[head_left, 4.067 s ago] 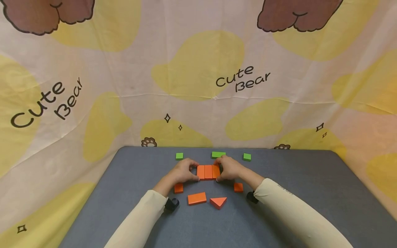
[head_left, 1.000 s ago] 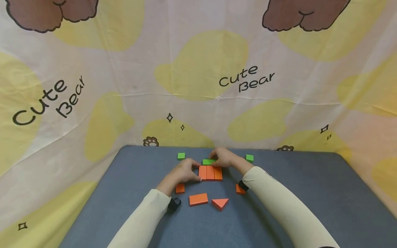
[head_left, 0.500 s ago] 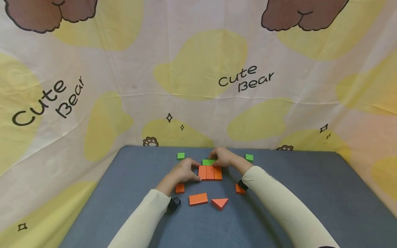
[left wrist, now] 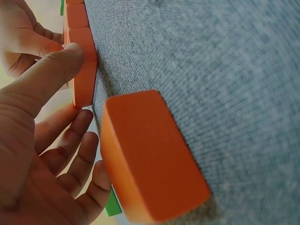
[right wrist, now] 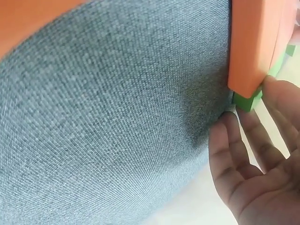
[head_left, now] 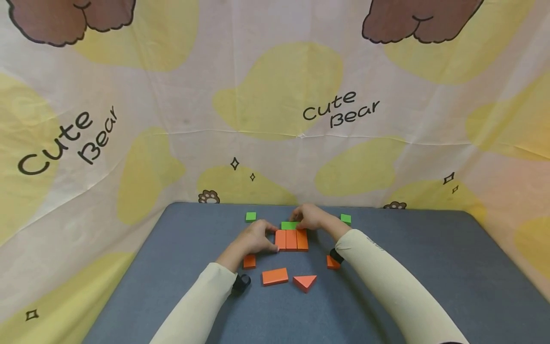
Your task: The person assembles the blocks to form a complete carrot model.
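Note:
Three orange rectangular blocks (head_left: 291, 240) lie side by side in a row on the grey table. My left hand (head_left: 255, 237) holds the row's left block (left wrist: 84, 79), thumb at its near end and index finger at its far end. Against the far side of the row lies a green rectangular block (head_left: 289, 225). My right hand (head_left: 311, 218) pinches that block near its right end, partly covering it. In the right wrist view, the fingertips touch the green block (right wrist: 244, 101) right beside the orange row's end.
Small green blocks stand at the back left (head_left: 251, 217) and back right (head_left: 345, 219). Small orange blocks sit below my left wrist (head_left: 249, 261) and right wrist (head_left: 331, 262). Nearer lie an orange rectangular block (head_left: 275, 276) and an orange triangular block (head_left: 304, 282). A patterned cloth (head_left: 275, 95) hangs behind.
Since the earliest frame, my right hand has left the row's right end and brought the green block left and nearer, against the row. Over the last second, both hands have barely moved.

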The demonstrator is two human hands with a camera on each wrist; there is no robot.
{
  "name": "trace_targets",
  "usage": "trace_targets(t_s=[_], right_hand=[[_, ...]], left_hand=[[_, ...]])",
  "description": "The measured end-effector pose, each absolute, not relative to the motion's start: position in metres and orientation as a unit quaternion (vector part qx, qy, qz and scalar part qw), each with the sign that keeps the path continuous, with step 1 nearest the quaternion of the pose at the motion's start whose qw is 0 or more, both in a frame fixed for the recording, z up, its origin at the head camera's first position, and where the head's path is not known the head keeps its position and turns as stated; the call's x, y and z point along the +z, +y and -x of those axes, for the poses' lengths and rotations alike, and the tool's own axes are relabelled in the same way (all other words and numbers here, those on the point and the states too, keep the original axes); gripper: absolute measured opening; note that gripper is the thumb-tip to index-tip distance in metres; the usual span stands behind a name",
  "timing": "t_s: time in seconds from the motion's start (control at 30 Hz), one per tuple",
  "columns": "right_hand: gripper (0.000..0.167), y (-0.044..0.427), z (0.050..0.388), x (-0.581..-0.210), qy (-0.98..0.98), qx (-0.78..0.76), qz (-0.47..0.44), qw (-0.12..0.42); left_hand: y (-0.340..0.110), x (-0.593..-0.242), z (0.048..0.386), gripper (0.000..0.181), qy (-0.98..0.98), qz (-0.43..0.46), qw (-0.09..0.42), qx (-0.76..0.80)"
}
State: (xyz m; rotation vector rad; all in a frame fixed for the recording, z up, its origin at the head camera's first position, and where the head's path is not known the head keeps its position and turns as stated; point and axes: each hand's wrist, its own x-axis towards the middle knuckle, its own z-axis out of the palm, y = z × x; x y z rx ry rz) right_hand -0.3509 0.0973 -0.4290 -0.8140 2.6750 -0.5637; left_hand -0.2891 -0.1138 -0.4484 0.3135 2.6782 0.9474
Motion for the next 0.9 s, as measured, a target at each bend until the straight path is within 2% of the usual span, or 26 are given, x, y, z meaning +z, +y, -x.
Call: trace_targets(t_s=[0.57,0.9], right_hand=[[0.027,0.104,0.346,-0.422,0.928,-0.205,0.281,0.132],[0.028,0.135,0.342,-0.413,0.934,-0.233,0.251,0.105]], left_hand=[[-0.115,-0.445,0.288,0.057,0.928,-0.107,0.140,0.329],[-0.114,-0.445,0.287,0.058,0.928,-0.107,0.139,0.328]])
